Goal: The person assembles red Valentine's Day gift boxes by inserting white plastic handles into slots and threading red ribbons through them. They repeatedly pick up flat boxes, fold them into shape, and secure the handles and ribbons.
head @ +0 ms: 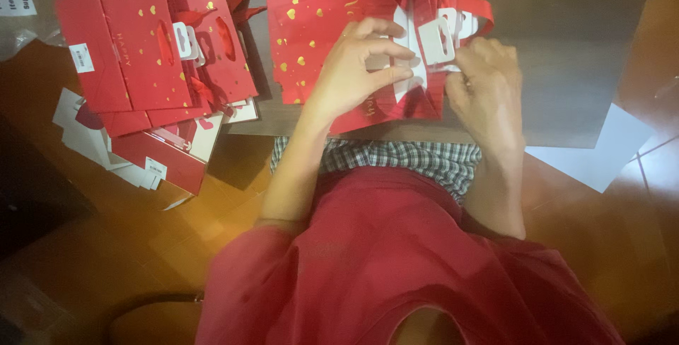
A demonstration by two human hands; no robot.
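Head view. A red gift bag [311,26] with gold hearts lies flat on a grey board [566,55] resting over the person's lap. The left hand [353,69] presses on the bag, fingers curled together, fingertips pinning a white plastic hang tab [435,42] at the bag's top edge. The right hand [484,83] meets it from the other side, fingers bunched and pinched at the tab's lower edge; the exact contact is hidden behind the knuckles. A red ribbon handle [475,7] loops out just beside the tab.

Progress, as judged: the tab sits on the bag but both hands are on it, so this bag looks unfinished. To the left, on the floor, a stack of flat red bags [141,55] already carries a white tab [185,39] on top, so these appear done.

Count: one bag in hand; at least three or four in the stack, overlap prevents an exact count. Tabs visible: two clearly. Loose white cards [71,115] lie under the stack, number unclear. One white sheet [601,154] lies right of the board.
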